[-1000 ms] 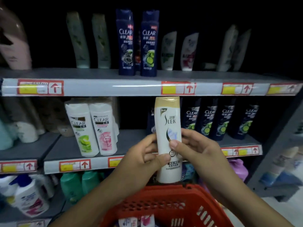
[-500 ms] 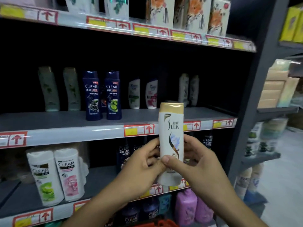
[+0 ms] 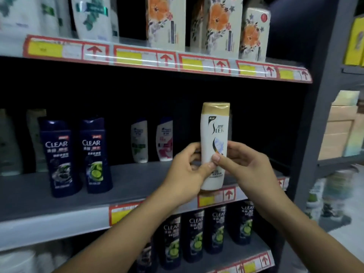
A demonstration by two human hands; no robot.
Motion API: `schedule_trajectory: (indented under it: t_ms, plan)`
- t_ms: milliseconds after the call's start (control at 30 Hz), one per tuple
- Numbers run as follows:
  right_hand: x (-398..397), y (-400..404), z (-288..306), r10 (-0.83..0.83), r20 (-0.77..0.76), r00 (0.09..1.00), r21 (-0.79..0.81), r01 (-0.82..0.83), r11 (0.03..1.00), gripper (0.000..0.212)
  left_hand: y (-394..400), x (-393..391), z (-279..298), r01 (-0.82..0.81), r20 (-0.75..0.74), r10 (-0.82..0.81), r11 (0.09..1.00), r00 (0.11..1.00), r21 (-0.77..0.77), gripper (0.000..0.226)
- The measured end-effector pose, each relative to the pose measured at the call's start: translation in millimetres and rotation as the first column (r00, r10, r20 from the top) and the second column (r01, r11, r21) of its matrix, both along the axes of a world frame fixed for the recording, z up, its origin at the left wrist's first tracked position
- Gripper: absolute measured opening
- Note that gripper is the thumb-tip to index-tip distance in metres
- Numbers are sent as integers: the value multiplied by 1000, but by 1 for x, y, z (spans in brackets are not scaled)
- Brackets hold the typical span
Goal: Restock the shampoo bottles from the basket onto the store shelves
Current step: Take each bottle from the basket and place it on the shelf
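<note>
- Bottle (image 3: 214,131) upright between both hands, left hand (image 3: 185,174) on its left, right hand (image 3: 248,170) on its right, before the middle shelf (image 3: 59,201).
- Two Clear bottles (image 3: 59,156) stand left on that shelf; two smaller bottles (image 3: 139,140) behind, further right.
- Cartons (image 3: 222,26) on the top shelf (image 3: 137,58).
- Clear row (image 3: 197,233) on the lower shelf (image 3: 226,261).

White shampoo bottle (image 3: 214,146), gold cap, label facing camera, upright, held above front edge of grey middle shelf (image 3: 126,180)
</note>
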State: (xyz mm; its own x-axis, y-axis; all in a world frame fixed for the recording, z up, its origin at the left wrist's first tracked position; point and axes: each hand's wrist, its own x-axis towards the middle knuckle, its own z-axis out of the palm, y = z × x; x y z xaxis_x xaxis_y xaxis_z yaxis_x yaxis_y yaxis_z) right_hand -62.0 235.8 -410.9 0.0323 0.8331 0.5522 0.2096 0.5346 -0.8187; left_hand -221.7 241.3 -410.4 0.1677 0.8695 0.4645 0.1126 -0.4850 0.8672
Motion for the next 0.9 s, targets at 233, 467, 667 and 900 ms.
schedule_trajectory:
  t_ms: [233,467,667,900]
  plan:
    - [40,121,9,-91,44,995,-59,93,994,29,111,47,22,-137,-160,125,988,979,-68,36]
    - [68,208,-6,-132,97,987,-138,144,980,22,181,81,8,-308,-279,273,947,921,-91,31]
    - [64,230,-24,-108,104,989,-174,125,977,46,192,83,0,-454,-352,418,890,838,-25,32]
    - [61,229,-27,-134,128,983,-237,162,958,14,191,82,4,-484,-391,429,873,814,-52,34]
